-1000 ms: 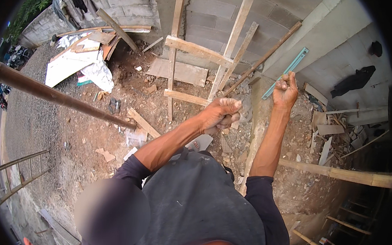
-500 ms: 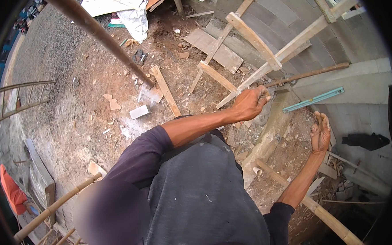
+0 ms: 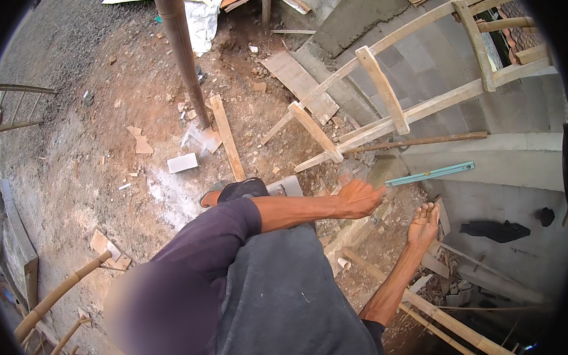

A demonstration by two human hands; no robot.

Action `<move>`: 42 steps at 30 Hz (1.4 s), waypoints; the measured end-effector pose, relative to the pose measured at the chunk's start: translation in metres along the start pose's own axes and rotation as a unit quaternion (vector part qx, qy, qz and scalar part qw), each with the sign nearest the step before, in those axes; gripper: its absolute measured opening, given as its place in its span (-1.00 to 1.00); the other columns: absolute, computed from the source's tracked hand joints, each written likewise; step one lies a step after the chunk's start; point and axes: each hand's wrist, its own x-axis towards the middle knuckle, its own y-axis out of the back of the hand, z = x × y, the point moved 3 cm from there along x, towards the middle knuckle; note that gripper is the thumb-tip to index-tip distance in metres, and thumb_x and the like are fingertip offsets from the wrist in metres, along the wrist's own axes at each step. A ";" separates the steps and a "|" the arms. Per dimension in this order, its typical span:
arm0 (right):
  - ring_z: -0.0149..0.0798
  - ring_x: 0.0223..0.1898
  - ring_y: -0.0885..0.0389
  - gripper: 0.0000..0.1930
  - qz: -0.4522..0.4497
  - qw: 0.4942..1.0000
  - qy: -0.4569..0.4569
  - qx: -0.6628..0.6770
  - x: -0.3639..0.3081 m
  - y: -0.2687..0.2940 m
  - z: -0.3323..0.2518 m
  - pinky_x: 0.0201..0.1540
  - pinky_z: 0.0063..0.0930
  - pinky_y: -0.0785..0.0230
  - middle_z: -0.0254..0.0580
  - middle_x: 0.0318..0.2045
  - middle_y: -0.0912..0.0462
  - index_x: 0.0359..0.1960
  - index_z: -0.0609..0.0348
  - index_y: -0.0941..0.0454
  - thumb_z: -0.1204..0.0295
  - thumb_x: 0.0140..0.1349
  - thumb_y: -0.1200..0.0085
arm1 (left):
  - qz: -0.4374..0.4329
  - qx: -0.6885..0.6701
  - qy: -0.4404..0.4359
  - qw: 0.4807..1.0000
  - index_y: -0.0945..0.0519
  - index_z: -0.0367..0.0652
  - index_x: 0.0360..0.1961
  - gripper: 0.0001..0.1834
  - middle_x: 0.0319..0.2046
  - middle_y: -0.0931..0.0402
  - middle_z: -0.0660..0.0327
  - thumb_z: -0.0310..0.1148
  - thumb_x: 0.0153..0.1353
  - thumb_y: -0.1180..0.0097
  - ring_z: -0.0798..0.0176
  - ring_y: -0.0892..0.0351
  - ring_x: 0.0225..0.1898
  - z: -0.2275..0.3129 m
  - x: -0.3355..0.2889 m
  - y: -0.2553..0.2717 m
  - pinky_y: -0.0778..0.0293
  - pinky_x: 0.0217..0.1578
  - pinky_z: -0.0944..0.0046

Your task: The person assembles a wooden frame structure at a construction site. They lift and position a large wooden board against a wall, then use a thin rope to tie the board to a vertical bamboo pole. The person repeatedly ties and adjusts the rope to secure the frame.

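My left hand [image 3: 361, 199] reaches across in front of me with its fingers curled closed; whatever they may hold is hidden. Its fingertips appear beside the left end of a teal spirit level [image 3: 431, 173], and I cannot tell if they touch. The level lies tilted slightly up to the right, near a pale concrete ledge [image 3: 520, 157]. My right hand [image 3: 423, 225] is raised below the level, fingers stretched upward, with nothing visible in it. A grey cloth-like garment [image 3: 283, 293] covers my torso.
A wooden ladder [image 3: 382, 89] leans across the upper right along a grey block wall [image 3: 432, 60]. A rusty post [image 3: 185, 60] stands ahead. A white block [image 3: 182, 163] and a plank [image 3: 228, 138] lie on rubble ground. Bamboo poles [image 3: 71, 288] are at lower left; a dark cloth [image 3: 495, 230] lies right.
The view has shifted, moving the ladder, post and level in the picture. My left hand now appears closer to the level's left end. Both hands sit lower in view.
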 end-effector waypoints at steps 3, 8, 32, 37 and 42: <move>-0.40 -0.24 -0.60 -0.82 0.072 0.990 0.012 -0.119 -0.014 -0.044 0.021 -0.29 -0.45 -0.53 -0.25 -0.24 -0.61 0.00 0.16 -0.49 0.42 0.43 -0.07 | -0.027 -0.055 0.031 0.998 -0.39 -0.15 -0.05 -0.70 -0.69 -0.47 -0.09 -0.21 0.34 -0.05 -0.30 -0.49 -0.61 -0.030 -0.038 0.009 -0.36 -0.53 -0.23; -0.44 -0.55 -0.51 -0.81 0.057 0.940 -0.081 -0.327 -0.101 -0.111 0.110 -0.56 -0.47 -0.38 -0.30 -0.44 -0.61 -0.14 0.29 -0.57 0.39 0.43 -0.07 | 0.026 -0.109 0.088 0.990 -0.34 -0.10 -0.01 -0.71 -0.64 -0.49 -0.15 -0.22 0.37 -0.04 -0.35 -0.50 -0.54 -0.074 -0.095 0.036 -0.34 -0.51 -0.27; -0.46 -0.58 -0.49 -0.66 0.056 0.965 0.010 -0.258 -0.180 -0.177 0.204 -0.59 -0.52 -0.37 -0.29 -0.53 -0.56 0.12 0.37 -0.54 0.41 0.41 -0.10 | 0.046 -0.073 0.177 0.980 -0.42 -0.18 -0.07 -0.80 -0.58 -0.57 -0.05 -0.32 0.37 -0.02 -0.18 -0.60 -0.51 -0.123 -0.190 0.099 -0.46 -0.43 -0.13; -0.47 -0.56 -0.46 -0.64 0.113 0.972 0.033 -0.206 -0.167 -0.144 0.151 -0.54 -0.59 -0.29 -0.29 -0.47 -0.60 0.13 0.39 -0.53 0.36 0.43 -0.08 | 0.159 -0.309 0.165 0.923 -0.60 -0.23 -0.19 -0.78 -0.53 -0.59 0.18 -0.27 0.38 -0.14 0.25 -0.59 -0.43 -0.112 -0.177 0.134 -0.46 -0.35 0.14; -0.53 -0.59 -0.40 -0.62 0.133 0.986 -0.067 -0.070 -0.182 -0.213 0.197 -0.62 -0.63 -0.20 -0.09 -0.25 -0.71 0.12 0.38 -0.54 0.34 0.41 -0.11 | 0.055 -0.300 0.112 0.946 -0.65 -0.29 -0.13 -0.82 -0.41 -0.62 0.14 -0.43 0.32 -0.16 0.30 -0.60 -0.34 -0.084 -0.170 0.128 -0.51 -0.26 0.19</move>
